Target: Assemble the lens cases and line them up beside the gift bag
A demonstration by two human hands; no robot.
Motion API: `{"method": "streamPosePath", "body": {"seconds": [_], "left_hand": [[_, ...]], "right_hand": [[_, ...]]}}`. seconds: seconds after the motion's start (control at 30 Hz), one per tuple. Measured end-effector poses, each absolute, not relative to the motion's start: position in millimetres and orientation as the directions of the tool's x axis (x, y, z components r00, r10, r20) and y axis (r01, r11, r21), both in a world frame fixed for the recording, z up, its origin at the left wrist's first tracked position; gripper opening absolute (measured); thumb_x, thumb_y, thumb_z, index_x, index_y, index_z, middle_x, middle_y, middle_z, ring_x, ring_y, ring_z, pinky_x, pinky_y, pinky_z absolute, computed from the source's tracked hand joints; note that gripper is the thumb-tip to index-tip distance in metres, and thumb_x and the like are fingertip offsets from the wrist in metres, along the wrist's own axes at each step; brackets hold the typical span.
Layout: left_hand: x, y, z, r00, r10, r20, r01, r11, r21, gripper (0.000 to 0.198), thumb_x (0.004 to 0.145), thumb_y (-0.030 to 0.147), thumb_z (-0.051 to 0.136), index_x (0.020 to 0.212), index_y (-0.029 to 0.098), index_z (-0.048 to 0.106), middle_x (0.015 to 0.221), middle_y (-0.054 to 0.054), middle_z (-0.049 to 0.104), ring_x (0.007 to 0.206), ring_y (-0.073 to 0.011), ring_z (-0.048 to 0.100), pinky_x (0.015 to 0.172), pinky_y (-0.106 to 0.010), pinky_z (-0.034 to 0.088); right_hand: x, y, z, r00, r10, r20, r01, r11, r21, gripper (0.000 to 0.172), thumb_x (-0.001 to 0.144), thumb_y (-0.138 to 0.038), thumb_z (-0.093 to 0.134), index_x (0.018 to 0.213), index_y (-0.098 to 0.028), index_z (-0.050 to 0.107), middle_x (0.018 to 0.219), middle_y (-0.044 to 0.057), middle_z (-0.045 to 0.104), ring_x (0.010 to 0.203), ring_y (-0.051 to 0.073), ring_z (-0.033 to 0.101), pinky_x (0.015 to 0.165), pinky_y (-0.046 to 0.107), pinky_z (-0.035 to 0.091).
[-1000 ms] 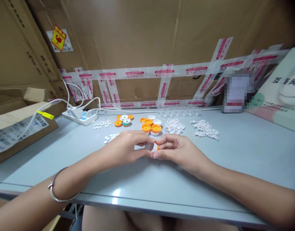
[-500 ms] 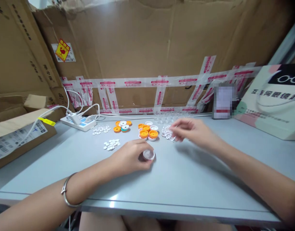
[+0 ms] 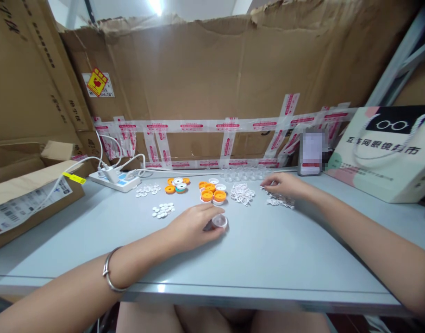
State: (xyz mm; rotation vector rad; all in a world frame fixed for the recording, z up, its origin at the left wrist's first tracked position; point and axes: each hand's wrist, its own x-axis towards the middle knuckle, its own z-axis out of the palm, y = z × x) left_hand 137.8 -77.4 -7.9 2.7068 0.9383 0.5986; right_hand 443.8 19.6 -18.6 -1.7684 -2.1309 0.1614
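My left hand [image 3: 197,225] curls around a small round plastic cup [image 3: 220,221], white-rimmed with a translucent inside, resting on the table. Farther right, my right hand [image 3: 280,184] reaches down to a pile of small white plastic pieces [image 3: 281,201], its fingers bent and close together; whatever lies between them is hidden. Another heap of white, openwork plastic pieces [image 3: 242,194] lies between the two hands. Just beyond my left hand sit several stacked orange and white round caps [image 3: 207,196].
Small white discs [image 3: 163,211] lie in two groups left of centre, near more orange and white round parts [image 3: 170,189]. Clear plastic rings [image 3: 247,173] line the back. A power strip [image 3: 120,181], a phone [image 3: 310,152], a paper bag [image 3: 379,171] and cardboard boxes [image 3: 198,69] surround the table.
My right hand has moved right, from the openwork heap to the pile farther right, which now shows. My left hand still holds the cup. The view has tilted up slightly.
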Motion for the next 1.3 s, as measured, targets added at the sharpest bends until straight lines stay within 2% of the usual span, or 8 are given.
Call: {"method": "streamPosePath", "body": {"seconds": [0.17,0.37,0.5,0.6,0.8,1.0,1.13,1.3], "left_hand": [[139,-79,-3,0.702,0.636,0.321,0.530,-0.767,0.361,0.038,0.080,0.034,0.054,0.113,0.015,0.053,0.113,-0.012,0.059,0.104,-0.0220,0.055,0.089,-0.035,0.043],[137,-80,9,0.649,0.540,0.536,0.457,-0.840,0.294,0.033,0.082,0.033,0.052,0.112,0.020,0.052,0.119,-0.011,0.054,0.112,-0.0207,0.049,0.095,-0.037,0.039],[142,-76,23,0.634,0.481,0.605,0.461,-0.864,0.202,0.025,0.084,0.027,0.049,0.107,0.018,0.054,0.114,-0.012,0.056,0.109,-0.0214,0.051,0.093,-0.039,0.041],[150,-69,31,0.622,0.541,0.566,0.473,-0.836,0.278,0.024,0.084,0.024,0.048,0.106,0.017,0.055,0.105,-0.010,0.060,0.099,-0.0199,0.056,0.087,-0.036,0.045],[165,-60,30,0.511,0.674,0.534,0.323,-0.726,0.607,0.021,0.081,0.028,0.055,0.096,0.014,0.059,0.088,-0.006,0.066,0.075,-0.0135,0.062,0.071,-0.027,0.051],[162,-67,27,0.391,0.752,0.530,0.249,-0.641,0.726,0.015,0.079,0.028,0.057,0.080,0.013,0.061,0.075,-0.004,0.067,0.066,-0.0116,0.062,0.063,-0.023,0.051],[152,-67,26,0.265,0.729,0.631,0.252,-0.684,0.685,0.015,0.080,0.028,0.055,0.081,0.014,0.059,0.077,-0.004,0.065,0.069,-0.0110,0.061,0.065,-0.023,0.051],[148,-63,20,0.254,0.523,0.814,0.325,-0.839,0.437,0.008,0.081,0.021,0.053,0.081,0.015,0.059,0.077,-0.003,0.064,0.067,-0.0090,0.058,0.065,-0.021,0.049]], "right_hand": [[443,18,-21,-0.186,0.944,0.272,0.941,0.251,-0.227,0.016,0.070,-0.022,0.053,0.068,-0.018,0.068,0.076,0.009,0.067,0.070,0.021,0.059,0.064,0.030,0.042],[436,14,-16,-0.161,0.889,0.428,0.959,0.243,-0.144,0.019,0.077,-0.022,0.043,0.075,-0.016,0.061,0.092,0.015,0.062,0.089,0.027,0.055,0.073,0.035,0.038],[417,-5,4,-0.083,0.875,0.478,0.868,0.299,-0.397,0.019,0.083,-0.028,0.038,0.083,-0.018,0.054,0.075,0.007,0.060,0.071,0.019,0.055,0.067,0.031,0.039],[392,-28,21,-0.215,0.891,0.400,0.658,0.435,-0.615,0.022,0.082,-0.038,0.043,0.080,-0.019,0.053,0.068,0.001,0.054,0.061,0.014,0.050,0.061,0.027,0.040],[352,-62,43,-0.448,0.816,0.367,0.347,0.537,-0.769,0.021,0.082,-0.038,0.048,0.094,-0.021,0.044,0.065,-0.004,0.052,0.057,0.011,0.045,0.052,0.023,0.035],[345,-57,50,-0.439,0.812,0.385,0.247,0.521,-0.817,0.025,0.079,-0.039,0.054,0.094,-0.021,0.046,0.063,-0.004,0.054,0.059,0.011,0.050,0.056,0.024,0.039],[366,-31,29,-0.214,0.876,0.433,0.413,0.483,-0.772,0.031,0.075,-0.047,0.054,0.083,-0.017,0.055,0.068,0.001,0.058,0.065,0.013,0.053,0.064,0.028,0.042],[388,-2,-11,-0.165,0.939,0.302,0.712,0.325,-0.622,0.032,0.068,-0.046,0.059,0.078,-0.017,0.066,0.063,0.000,0.055,0.059,0.013,0.047,0.056,0.026,0.037]]}}
